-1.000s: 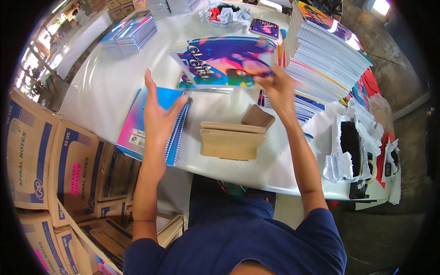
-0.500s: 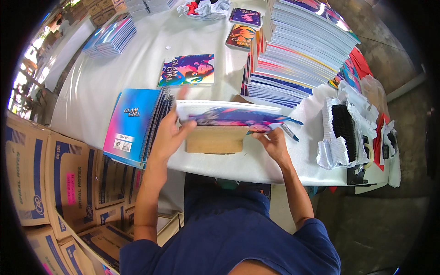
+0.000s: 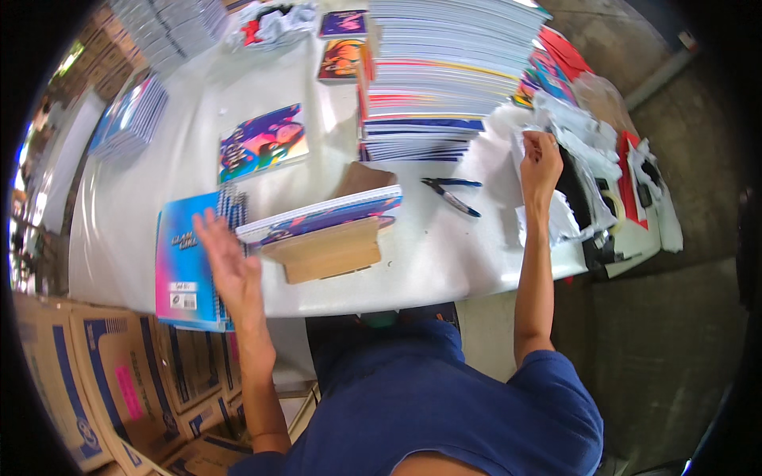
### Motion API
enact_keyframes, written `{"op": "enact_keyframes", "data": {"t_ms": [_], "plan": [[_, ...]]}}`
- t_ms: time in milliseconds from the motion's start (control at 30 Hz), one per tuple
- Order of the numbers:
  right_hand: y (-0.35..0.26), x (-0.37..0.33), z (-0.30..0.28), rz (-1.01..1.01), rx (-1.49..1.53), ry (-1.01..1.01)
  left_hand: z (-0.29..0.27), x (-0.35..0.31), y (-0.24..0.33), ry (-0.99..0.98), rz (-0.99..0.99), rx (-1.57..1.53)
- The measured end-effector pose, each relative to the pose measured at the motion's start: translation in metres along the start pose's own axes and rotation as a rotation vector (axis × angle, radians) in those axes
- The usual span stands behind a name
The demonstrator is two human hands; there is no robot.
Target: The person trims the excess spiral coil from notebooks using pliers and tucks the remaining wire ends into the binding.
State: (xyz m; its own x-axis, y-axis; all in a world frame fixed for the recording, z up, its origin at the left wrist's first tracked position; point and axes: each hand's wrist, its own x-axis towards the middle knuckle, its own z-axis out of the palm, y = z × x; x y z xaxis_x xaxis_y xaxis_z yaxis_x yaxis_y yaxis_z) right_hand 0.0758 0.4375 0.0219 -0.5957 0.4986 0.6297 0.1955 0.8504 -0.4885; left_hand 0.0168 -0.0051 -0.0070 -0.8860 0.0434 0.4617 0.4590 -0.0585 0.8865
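Observation:
My left hand [image 3: 228, 266] is open, its fingers spread, over the right edge of a pile of blue and pink spiral notebooks [image 3: 184, 254]. Right of it, a block of notebook sheets with a colourful cover [image 3: 321, 218] stands on edge in a brown cardboard holder [image 3: 329, 252]. Over on the right, my right hand [image 3: 542, 163] has its fingers pinched together beside black binding coils [image 3: 570, 190] in crumpled white wrapping [image 3: 556, 216]. Whatever its fingertips hold is hidden. Blue-handled pliers [image 3: 452, 195] lie between the holder and that hand.
A tall stack of unbound notebooks [image 3: 436, 95] rises at the far side. Left of it lie a colourful notebook cover [image 3: 266, 143] and two small books [image 3: 341, 59]. A tape roll [image 3: 613, 209] sits at the right. Cardboard cartons [image 3: 123, 381] stand below the table's left.
Both hands have let go of the sheet block, which now stands in the holder. My right hand has moved right to the coils, my left hand left. The view has shifted.

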Motion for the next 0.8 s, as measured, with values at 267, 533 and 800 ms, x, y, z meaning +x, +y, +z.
{"op": "enact_keyframes", "data": {"t_ms": [267,533,800], "plan": [[0.133,0.01,0.013,0.064,-0.54,-0.364,0.017,0.0,0.036,0.059,0.034,0.13],[0.126,0.014,0.007,-0.04,-0.502,-0.246,0.023,0.005,0.048,0.085,0.057,0.166],[0.116,0.029,0.001,-0.067,-0.47,-0.323,0.036,0.013,0.063,0.01,0.139,0.248]]}}
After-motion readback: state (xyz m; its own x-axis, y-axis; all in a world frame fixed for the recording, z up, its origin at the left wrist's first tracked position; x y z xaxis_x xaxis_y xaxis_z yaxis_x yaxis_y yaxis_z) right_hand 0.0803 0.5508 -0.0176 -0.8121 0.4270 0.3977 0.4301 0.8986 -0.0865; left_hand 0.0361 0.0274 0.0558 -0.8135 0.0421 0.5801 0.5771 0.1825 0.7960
